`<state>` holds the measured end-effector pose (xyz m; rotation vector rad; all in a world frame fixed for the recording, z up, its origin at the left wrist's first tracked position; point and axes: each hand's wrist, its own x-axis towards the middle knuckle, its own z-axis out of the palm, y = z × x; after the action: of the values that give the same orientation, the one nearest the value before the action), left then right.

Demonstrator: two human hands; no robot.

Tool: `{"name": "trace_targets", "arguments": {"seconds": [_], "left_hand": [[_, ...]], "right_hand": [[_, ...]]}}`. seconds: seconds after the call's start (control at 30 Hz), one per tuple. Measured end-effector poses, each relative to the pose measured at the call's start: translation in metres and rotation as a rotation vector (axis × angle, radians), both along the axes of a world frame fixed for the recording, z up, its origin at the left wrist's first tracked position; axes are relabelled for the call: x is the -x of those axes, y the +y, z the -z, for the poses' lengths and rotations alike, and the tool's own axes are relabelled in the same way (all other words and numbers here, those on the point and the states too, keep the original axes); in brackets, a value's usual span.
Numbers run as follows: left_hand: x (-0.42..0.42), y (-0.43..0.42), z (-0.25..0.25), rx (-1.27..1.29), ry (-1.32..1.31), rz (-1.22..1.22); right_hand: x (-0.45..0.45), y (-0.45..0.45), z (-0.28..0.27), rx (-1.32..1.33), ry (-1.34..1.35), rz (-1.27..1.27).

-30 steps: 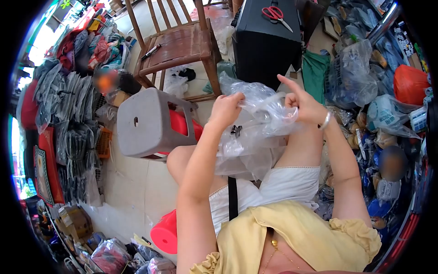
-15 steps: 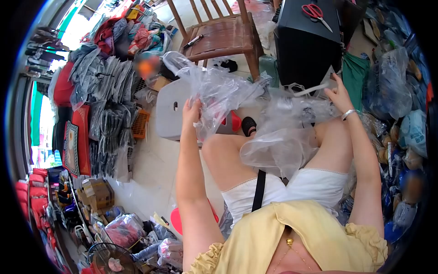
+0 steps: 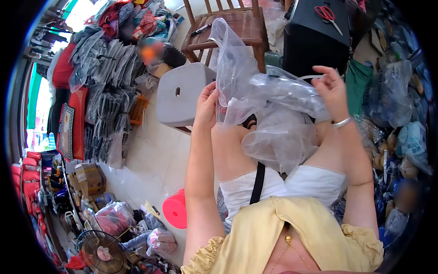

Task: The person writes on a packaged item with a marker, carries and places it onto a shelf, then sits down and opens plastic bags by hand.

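A crumpled clear plastic bag (image 3: 242, 68) rises from above my knees, pinched at its left edge by my left hand (image 3: 208, 104). More clear plastic sheeting (image 3: 280, 141) lies across my lap and between my thighs; whether it is all one piece I cannot tell. My right hand (image 3: 332, 91) is raised beside the right end of the plastic, its fingers bent and apart, with nothing visible in them. Close behind those fingers shows a thin white strip (image 3: 312, 76).
A grey stool (image 3: 185, 98) and a wooden chair (image 3: 228, 29) with a marker on it stand ahead. Red-handled scissors (image 3: 328, 19) lie on a black box (image 3: 315, 45). Bagged goods (image 3: 109, 91) are stacked left. A fan (image 3: 104, 253) stands lower left, near a pink stool (image 3: 175, 210).
My left hand has moved right, lifting the plastic bag higher. My right hand has come off the white strip, and its fingers have spread. The view has shifted slightly.
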<state>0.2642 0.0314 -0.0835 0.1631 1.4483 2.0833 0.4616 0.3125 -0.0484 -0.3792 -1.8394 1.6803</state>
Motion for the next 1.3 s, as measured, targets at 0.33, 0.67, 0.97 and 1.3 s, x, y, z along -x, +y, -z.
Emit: {"name": "trace_targets", "arguments": {"seconds": [0.33, 0.67, 0.97, 1.3], "left_hand": [[-0.025, 0.022, -0.004, -0.113, 0.005, -0.054], [-0.007, -0.029, 0.011, -0.274, -0.046, -0.323], [-0.036, -0.011, 0.010, 0.370, 0.620, -0.394], [-0.082, 0.039, 0.074, 1.005, 1.500, 0.312]], "right_hand": [[0.029, -0.080, 0.009, -0.576, -0.373, -0.459], [0.019, -0.069, 0.019, -0.483, -0.253, -0.245], [0.019, -0.063, 0.014, -0.476, -0.217, -0.255], [0.017, -0.052, 0.055, -0.576, -0.562, -0.244]]}}
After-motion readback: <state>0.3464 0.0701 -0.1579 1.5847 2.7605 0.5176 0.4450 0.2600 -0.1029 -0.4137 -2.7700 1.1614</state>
